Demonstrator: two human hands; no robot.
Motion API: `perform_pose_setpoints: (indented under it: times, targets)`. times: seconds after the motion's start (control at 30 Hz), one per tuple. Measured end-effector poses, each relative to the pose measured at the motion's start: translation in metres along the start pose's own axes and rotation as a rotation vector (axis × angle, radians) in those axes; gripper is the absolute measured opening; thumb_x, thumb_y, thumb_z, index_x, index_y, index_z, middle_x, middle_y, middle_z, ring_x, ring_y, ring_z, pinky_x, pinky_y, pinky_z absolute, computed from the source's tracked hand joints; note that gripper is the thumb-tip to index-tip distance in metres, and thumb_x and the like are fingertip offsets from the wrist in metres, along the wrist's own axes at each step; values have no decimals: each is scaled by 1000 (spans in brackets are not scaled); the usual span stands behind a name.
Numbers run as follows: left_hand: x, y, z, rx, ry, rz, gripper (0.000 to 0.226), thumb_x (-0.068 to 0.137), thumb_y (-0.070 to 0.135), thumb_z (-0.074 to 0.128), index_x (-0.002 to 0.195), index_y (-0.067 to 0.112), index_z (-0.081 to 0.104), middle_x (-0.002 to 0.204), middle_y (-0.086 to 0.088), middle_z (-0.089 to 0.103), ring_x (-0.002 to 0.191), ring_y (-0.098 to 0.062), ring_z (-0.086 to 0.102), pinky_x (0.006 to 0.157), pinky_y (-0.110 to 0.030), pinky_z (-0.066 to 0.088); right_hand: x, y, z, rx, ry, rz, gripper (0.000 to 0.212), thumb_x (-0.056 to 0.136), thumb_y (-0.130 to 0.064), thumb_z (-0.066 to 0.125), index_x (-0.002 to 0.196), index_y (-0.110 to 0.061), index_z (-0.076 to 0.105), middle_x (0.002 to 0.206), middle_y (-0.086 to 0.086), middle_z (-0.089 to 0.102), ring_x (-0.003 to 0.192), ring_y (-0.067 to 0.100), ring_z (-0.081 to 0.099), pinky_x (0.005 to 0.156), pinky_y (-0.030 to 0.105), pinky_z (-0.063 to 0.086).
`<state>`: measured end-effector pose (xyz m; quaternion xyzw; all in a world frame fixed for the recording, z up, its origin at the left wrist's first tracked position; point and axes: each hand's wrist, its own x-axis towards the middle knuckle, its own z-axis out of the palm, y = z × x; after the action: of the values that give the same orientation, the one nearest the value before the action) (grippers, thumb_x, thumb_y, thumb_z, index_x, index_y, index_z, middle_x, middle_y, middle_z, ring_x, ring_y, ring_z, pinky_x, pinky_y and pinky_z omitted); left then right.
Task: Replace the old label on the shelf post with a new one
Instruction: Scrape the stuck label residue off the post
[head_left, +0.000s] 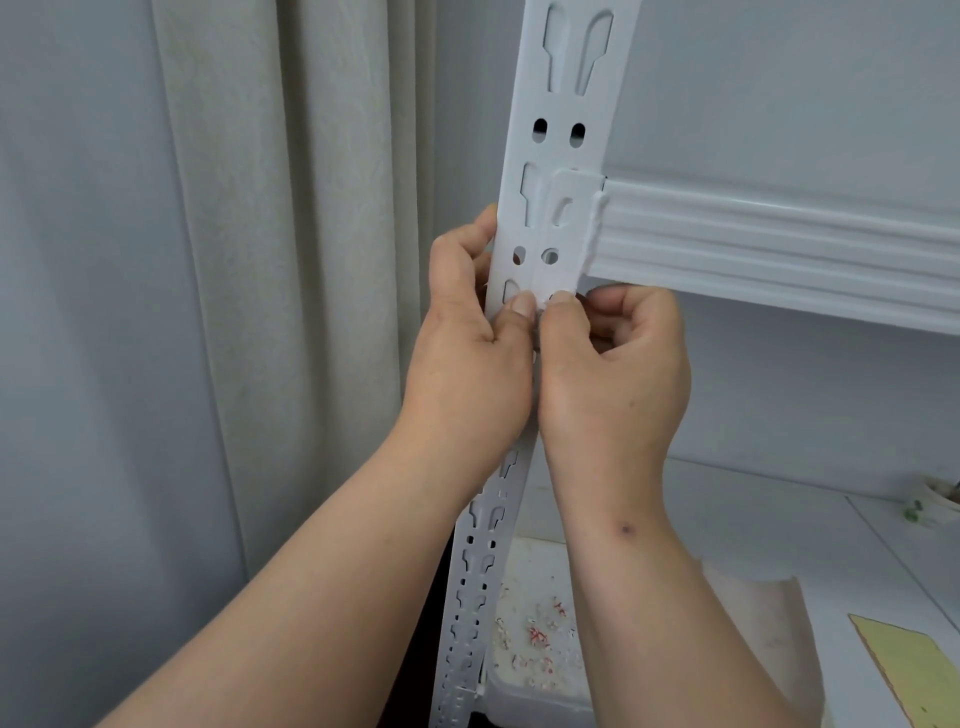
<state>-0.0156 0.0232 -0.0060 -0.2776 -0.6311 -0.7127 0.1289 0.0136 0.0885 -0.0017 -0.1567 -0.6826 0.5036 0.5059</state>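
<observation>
White metal shelf post (545, 218): both thumbs press at its face just below the beam bracket. The left hand (467, 358) wraps the post's edge; the right hand (613, 374) is curled, pinching or scraping something too small to make out, probably label residue. Next comes clearing it before the new label goes on.

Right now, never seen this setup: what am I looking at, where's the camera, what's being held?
There is one picture, from a camera worn on a person's head, looking forward and down. No machine here: two bare hands do the work. They meet on a white perforated shelf post, just below where a white shelf beam hooks in. The left hand wraps the post's left edge, thumb on its face. The right hand pinches at the same spot, thumb tip against the post. Whatever the grip holds is hidden behind the thumbs; no label shows. Below, a white tray holds small paper scraps, some with red print. A curtain hangs left.
</observation>
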Motion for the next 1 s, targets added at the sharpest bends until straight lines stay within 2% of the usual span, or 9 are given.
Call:
perform_pose_setpoints:
  times: [0.13,0.23,0.33,0.53,0.6,0.73,0.83,0.9,1.0]
  targets:
    - [0,0,0,-2,-3,-3,50,99,7,47,127,46,34,127,16,62,110,-5,66,99,-40,52,-4,0,2,57,0,20,7,84,-25,64,83,-32,62,80,-13,70,79,3,66,73,22,53]
    - [0,0,0,-10,2,-8,50,99,6,47,126,47,35,127,15,62,108,-7,67,98,-42,53,-6,0,2,76,8,21,10,85,-24,63,82,-29,71,78,-10,71,75,5,66,68,24,52]
    - [0,0,1,-14,4,-9,50,99,6,47,125,47,35,128,14,62,107,-8,67,97,-42,53,-6,3,1,73,1,9,14,85,-24,62,79,-25,75,68,-11,68,63,4,60,60,21,45]
    - [0,0,1,-20,10,-11,50,99,5,46,126,46,34,133,13,59,114,-6,64,101,-42,51,-4,4,-5,23,-56,-33,23,86,-21,60,66,-22,71,50,-14,57,49,4,50,50,16,34]
    - [-1,1,2,-22,0,-14,50,100,5,46,126,46,34,133,14,59,113,-5,64,101,-42,51,-4,4,-7,20,-72,-28,23,86,-21,60,65,-22,71,53,-15,62,50,3,51,50,14,34]
    - [0,2,2,-26,1,-11,50,100,5,46,127,44,34,133,12,59,110,-6,65,99,-43,52,-4,3,-7,63,-78,0,18,86,-28,61,77,-22,76,61,-15,67,53,1,54,55,17,38]
    - [-1,2,2,-25,1,-6,50,100,5,45,126,46,34,132,12,60,109,-4,65,99,-41,53,-4,2,-5,74,-58,23,19,85,-27,63,70,-24,74,60,-18,67,53,0,56,56,18,39]
    - [-1,2,2,-29,-2,-5,50,100,5,46,125,47,34,131,12,60,109,-4,65,99,-40,53,-3,1,-5,65,-65,16,27,86,-25,63,60,-31,67,58,-21,66,53,-1,57,54,16,39]
    - [-1,2,2,-29,5,-3,50,100,4,46,123,47,34,131,12,60,110,-4,65,100,-40,52,-3,2,-6,54,-72,-5,32,86,-23,61,56,-33,64,54,-17,64,50,1,54,51,15,38]
